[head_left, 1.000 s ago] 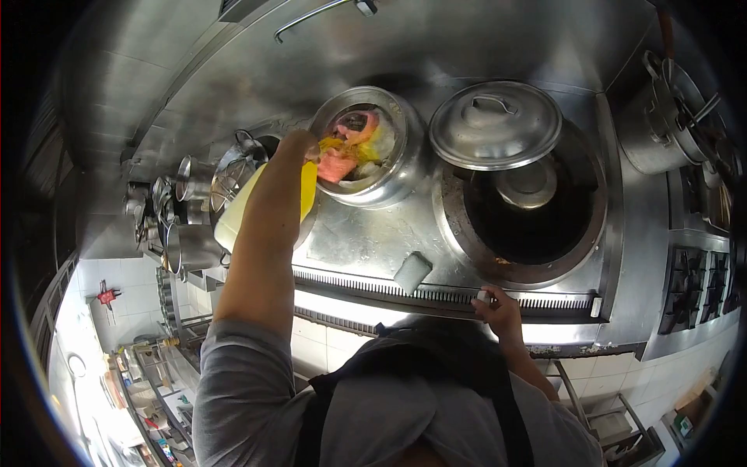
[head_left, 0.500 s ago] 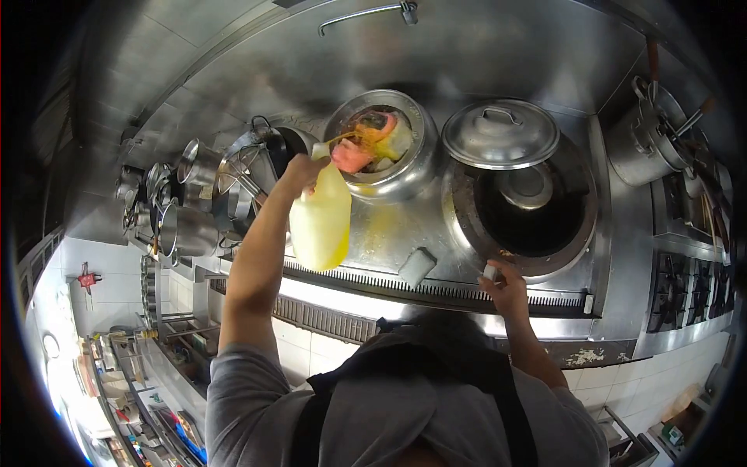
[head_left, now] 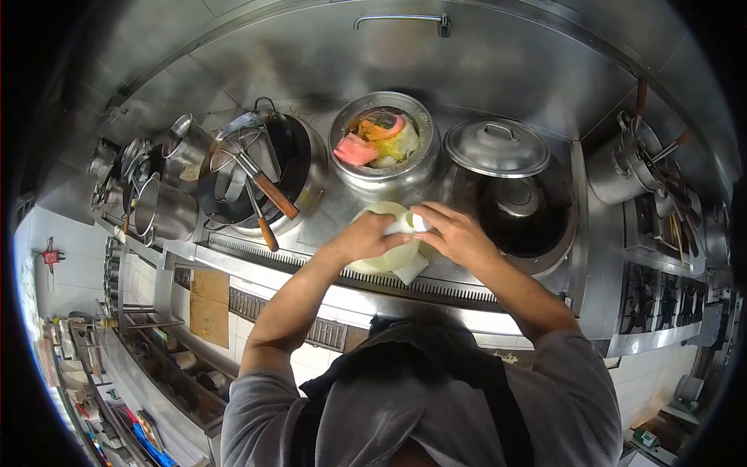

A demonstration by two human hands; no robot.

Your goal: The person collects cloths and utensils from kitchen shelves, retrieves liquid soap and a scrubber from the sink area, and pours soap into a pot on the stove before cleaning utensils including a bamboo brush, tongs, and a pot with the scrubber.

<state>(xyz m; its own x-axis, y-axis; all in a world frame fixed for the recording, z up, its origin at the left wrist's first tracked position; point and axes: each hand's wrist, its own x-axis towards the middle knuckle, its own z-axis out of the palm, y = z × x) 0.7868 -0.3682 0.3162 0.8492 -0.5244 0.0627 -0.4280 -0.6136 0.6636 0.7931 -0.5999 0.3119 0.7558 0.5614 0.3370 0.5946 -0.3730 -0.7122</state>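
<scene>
A pale yellow jug (head_left: 379,262) stands upright at the counter's front, with my left hand (head_left: 364,237) wrapped round its handle near the neck. My right hand (head_left: 454,233) pinches a white cap (head_left: 421,223) at the jug's mouth. Behind the jug is a round metal pot (head_left: 387,179) holding pink cloth-like pieces (head_left: 358,150) and whitish pieces with yellow liquid on them. A grey-white sponge (head_left: 411,269) lies beside the jug, partly hidden by it.
To the right, a metal lid (head_left: 498,148) leans over a dark wok (head_left: 537,226). Wooden-handled strainers (head_left: 274,194) rest over a wok at the left. Steel pots (head_left: 165,210) stand further left, a tall pot (head_left: 618,175) at the right. A faucet (head_left: 401,17) is on the back wall.
The jug has gone from tilted over the pot to upright near the front edge. My right hand has moved left with the cap to the jug's mouth. The pouring has stopped.
</scene>
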